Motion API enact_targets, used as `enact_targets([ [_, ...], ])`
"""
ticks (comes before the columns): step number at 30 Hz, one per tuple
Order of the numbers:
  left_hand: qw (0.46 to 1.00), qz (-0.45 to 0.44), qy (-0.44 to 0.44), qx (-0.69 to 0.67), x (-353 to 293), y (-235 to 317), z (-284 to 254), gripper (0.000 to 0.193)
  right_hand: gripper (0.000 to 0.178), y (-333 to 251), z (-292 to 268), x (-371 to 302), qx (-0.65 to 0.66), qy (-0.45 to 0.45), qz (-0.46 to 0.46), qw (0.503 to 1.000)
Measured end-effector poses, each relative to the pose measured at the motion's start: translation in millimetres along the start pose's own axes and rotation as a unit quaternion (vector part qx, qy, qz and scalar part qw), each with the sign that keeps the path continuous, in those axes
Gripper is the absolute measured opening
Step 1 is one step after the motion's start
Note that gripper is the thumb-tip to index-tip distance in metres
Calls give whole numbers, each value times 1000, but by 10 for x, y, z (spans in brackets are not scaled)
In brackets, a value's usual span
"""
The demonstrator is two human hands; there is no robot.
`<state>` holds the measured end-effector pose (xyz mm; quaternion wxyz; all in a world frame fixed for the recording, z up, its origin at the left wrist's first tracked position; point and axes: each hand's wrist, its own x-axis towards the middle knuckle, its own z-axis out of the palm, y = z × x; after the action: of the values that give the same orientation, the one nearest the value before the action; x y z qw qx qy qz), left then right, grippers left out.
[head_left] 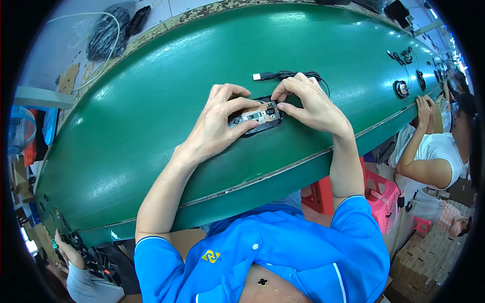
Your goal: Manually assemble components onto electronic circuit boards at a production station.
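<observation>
Between the two long edges of the glossy green counter [126,146], somewhat closer to the near one, lies a small, rounded black plastic shell [273,124] with a tan circuit board carrying dark and pale components [262,114] seated in or on it. The left hand [228,112] grips this piece from its left end, index finger along the far side and thumb pressed on the near side. The right hand [303,96] has thumb and index fingertip close together at the right end; I cannot tell whether they pinch anything. Toward the far edge, just beyond, rests a thin, coiled black cable [288,74] with a white-tipped plug [257,77]. The shell looks light and stiff, probably apt to slide on the smooth surface; the board seems thin and its parts fragile. Best hold would be the shell's side walls or the board's bare edges, clear of the components.
</observation>
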<state>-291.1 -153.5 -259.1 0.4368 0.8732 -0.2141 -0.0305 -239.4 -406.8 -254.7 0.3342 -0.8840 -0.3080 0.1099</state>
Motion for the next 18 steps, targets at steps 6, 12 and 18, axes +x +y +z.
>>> enact_targets([
  [6,999,-1,31,-5,-101,-123,-86,22,19,-126,-9,22,48,73,-68,994],
  [12,998,38,49,10,-107,-127,-2,22,19,-134,66,33,-2,31,-112,993],
  [18,997,52,63,13,-104,-128,34,20,18,-88,88,35,-58,29,-133,989],
])
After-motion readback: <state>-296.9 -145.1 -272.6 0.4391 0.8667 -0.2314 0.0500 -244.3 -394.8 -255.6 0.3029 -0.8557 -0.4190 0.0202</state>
